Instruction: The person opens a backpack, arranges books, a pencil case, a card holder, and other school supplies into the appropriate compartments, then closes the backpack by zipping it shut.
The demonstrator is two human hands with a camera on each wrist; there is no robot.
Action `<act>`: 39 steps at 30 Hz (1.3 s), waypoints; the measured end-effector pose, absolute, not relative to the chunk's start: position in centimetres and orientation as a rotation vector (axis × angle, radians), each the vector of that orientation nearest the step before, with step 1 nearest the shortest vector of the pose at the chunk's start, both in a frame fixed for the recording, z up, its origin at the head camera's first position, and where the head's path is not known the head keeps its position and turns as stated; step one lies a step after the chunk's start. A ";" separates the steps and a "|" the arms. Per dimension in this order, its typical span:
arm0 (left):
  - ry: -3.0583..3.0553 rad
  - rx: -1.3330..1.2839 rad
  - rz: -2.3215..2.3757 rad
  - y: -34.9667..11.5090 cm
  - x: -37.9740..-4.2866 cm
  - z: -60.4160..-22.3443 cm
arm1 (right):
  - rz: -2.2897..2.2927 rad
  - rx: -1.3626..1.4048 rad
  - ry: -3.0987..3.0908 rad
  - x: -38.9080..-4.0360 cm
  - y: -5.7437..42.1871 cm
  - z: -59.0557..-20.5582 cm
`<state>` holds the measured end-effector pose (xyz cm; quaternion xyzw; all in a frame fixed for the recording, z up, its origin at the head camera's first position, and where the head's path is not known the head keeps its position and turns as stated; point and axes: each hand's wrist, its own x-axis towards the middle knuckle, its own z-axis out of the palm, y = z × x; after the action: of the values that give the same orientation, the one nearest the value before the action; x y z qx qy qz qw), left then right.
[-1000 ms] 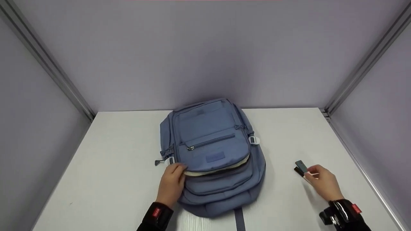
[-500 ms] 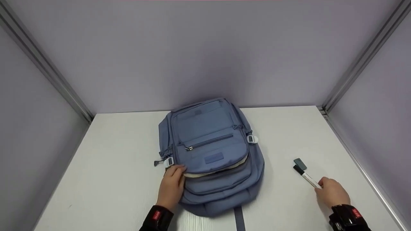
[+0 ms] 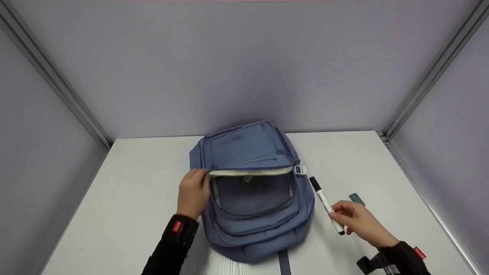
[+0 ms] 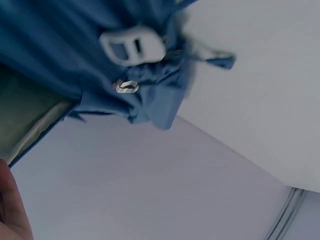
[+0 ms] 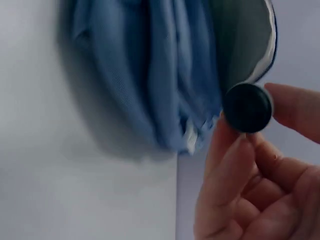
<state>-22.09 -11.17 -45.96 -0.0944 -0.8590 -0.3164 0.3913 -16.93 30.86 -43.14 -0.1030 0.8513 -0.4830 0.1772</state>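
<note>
A blue backpack (image 3: 263,225) lies on the white table with its front pocket (image 3: 252,194) gaping. My left hand (image 3: 193,193) pinches the left edge of the pocket's flap and holds it raised, showing the pale lining and grey inside. To the right of the bag, my right hand (image 3: 361,221) pinches a white marker (image 3: 324,201) with a black cap, tilted with the cap toward the bag. In the right wrist view, the marker's dark round end (image 5: 247,107) faces the camera between thumb and fingers. A small grey-green block (image 3: 357,198) lies on the table just beyond that hand.
The white table (image 3: 133,214) is enclosed by grey panels (image 3: 244,65) at the back and sides. A white buckle (image 3: 300,170) sits on the bag's right side, and a strap (image 3: 284,263) trails from its bottom toward the front edge.
My left hand has lifted the pocket flap up, widening the opening. My right hand has let go of the grey-green block, picked up the marker and moved left toward the bag.
</note>
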 end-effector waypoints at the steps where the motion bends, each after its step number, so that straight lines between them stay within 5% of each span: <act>1: -2.193 -0.178 -0.859 -10.9 -22.8 -44.9 | -1.408 -0.334 2.348 -17.2 29.8 -42.7; 11: -2.240 0.337 -1.323 -9.7 -27.5 -40.3 | -1.488 -0.102 2.173 -22.7 19.5 -41.3; 19: -2.229 0.386 -1.404 -9.5 -27.4 -40.1 | -1.688 0.281 2.030 -25.6 14.5 -42.1; 27: -2.210 0.359 -1.418 -9.4 -27.0 -40.1 | -1.722 0.347 2.264 -24.9 11.7 -43.0; 32: -2.214 0.346 -1.423 -9.3 -26.8 -40.5 | -1.681 0.202 2.515 -24.1 12.4 -43.1; 39: -2.212 0.319 -1.412 -9.5 -26.3 -41.1 | -1.376 -0.562 3.350 -22.1 18.4 -43.7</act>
<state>-26.28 -9.54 -41.14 0.1169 -0.8109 -0.5177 0.2465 -22.07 18.42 -43.65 -0.1481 0.8830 -0.3626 -0.2587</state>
